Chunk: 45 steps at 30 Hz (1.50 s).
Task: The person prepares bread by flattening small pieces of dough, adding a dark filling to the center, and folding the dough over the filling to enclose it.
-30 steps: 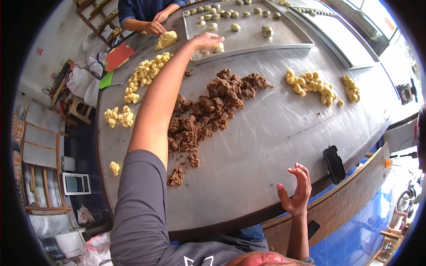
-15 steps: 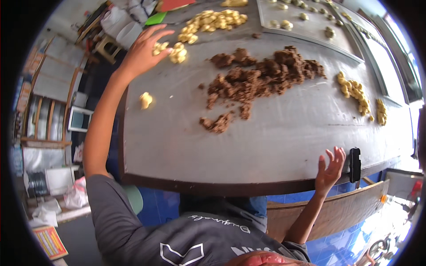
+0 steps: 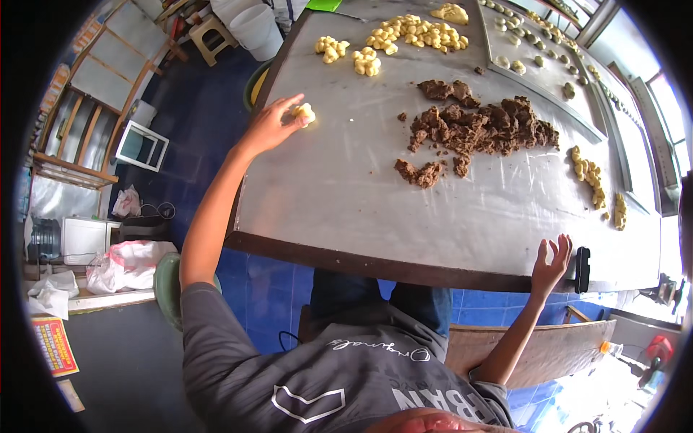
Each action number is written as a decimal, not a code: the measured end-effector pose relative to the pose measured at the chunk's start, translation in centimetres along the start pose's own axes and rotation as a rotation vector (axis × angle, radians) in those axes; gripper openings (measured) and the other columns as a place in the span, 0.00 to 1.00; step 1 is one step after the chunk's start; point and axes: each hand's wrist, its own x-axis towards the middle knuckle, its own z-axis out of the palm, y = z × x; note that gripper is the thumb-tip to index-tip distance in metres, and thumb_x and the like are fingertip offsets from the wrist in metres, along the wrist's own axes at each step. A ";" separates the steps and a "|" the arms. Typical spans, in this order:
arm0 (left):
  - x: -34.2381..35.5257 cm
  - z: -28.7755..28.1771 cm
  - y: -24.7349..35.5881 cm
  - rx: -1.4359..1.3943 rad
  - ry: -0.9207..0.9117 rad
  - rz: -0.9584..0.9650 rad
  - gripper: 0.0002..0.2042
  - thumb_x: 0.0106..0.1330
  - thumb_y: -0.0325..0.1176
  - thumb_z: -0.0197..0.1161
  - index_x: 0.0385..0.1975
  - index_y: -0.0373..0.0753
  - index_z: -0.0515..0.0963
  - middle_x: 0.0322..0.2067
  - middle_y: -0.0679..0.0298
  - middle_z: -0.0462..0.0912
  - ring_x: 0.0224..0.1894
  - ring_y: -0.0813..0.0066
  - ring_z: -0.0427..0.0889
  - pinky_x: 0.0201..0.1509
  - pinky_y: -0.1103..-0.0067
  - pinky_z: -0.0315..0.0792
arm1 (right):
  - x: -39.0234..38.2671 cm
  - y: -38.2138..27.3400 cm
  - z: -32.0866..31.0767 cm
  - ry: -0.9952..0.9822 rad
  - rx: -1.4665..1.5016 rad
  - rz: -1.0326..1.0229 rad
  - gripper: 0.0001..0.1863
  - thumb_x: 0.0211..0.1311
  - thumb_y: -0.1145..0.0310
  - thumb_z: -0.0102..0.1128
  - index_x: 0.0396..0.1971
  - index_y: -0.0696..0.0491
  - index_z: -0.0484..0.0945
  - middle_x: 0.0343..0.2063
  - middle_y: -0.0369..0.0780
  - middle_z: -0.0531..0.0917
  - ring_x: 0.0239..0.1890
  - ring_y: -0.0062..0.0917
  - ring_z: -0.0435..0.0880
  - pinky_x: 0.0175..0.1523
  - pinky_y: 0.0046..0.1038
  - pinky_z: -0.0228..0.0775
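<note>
My left hand (image 3: 278, 121) has its fingers on a small yellow dough lump (image 3: 304, 113) near the table's left edge. Piles of yellow dough pieces (image 3: 419, 32) lie farther back. A broken mass of brown crumbly filling (image 3: 484, 130) covers part of the middle right of the steel table. My right hand (image 3: 551, 263) rests open at the front edge, beside a black oblong object (image 3: 582, 270). Small strips of yellow dough pieces (image 3: 588, 177) lie above it on the right.
Metal trays (image 3: 538, 76) with greenish balls stand at the back right. The steel table (image 3: 339, 216) has a dark front edge. A white bucket (image 3: 256, 32) and a stool (image 3: 211, 42) stand beyond its left side. A wooden bench (image 3: 527, 339) is below right.
My left hand has come back from the tray, past the yellow piles, down to the single dough lump. The view has shifted; my right hand stays at the front edge.
</note>
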 end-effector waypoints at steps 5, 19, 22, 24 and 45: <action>1.9 0.7 1.0 0.024 -0.262 -0.109 0.20 0.62 0.38 0.64 0.53 0.38 0.73 0.44 0.59 0.79 0.45 0.71 0.78 0.50 0.75 0.72 | -0.2 0.0 -0.2 0.000 -0.025 0.013 0.22 0.60 0.72 0.62 0.52 0.62 0.71 0.55 0.48 0.71 0.44 0.34 0.81 0.48 0.32 0.75; 0.3 -1.0 -1.9 -0.117 -0.214 -0.130 0.13 0.61 0.32 0.66 0.42 0.32 0.80 0.33 0.64 0.83 0.34 0.78 0.79 0.44 0.80 0.74 | -0.3 -0.4 -0.3 -0.033 -0.016 0.039 0.20 0.60 0.75 0.61 0.52 0.62 0.71 0.56 0.46 0.71 0.50 0.34 0.78 0.51 0.31 0.76; -0.4 -1.8 -2.7 -0.151 -0.250 -0.149 0.12 0.61 0.33 0.65 0.40 0.31 0.80 0.32 0.66 0.83 0.34 0.80 0.79 0.42 0.81 0.73 | -0.3 -0.4 -0.1 -0.045 -0.020 0.031 0.20 0.60 0.75 0.61 0.52 0.62 0.71 0.55 0.46 0.71 0.49 0.34 0.78 0.51 0.31 0.76; -1.0 -2.6 -3.5 -0.235 -0.316 -0.176 0.12 0.62 0.34 0.65 0.40 0.32 0.80 0.33 0.67 0.83 0.34 0.82 0.79 0.41 0.82 0.73 | -0.3 -0.3 0.0 -0.026 -0.012 -0.016 0.21 0.59 0.72 0.63 0.52 0.61 0.71 0.54 0.47 0.72 0.43 0.34 0.81 0.48 0.32 0.75; -6.8 3.7 11.1 0.067 -0.052 0.171 0.34 0.68 0.52 0.47 0.71 0.49 0.46 0.73 0.58 0.37 0.73 0.47 0.30 0.70 0.48 0.28 | -0.2 -0.7 0.0 0.005 0.011 -0.003 0.23 0.59 0.71 0.64 0.53 0.62 0.70 0.55 0.47 0.72 0.46 0.35 0.80 0.50 0.32 0.75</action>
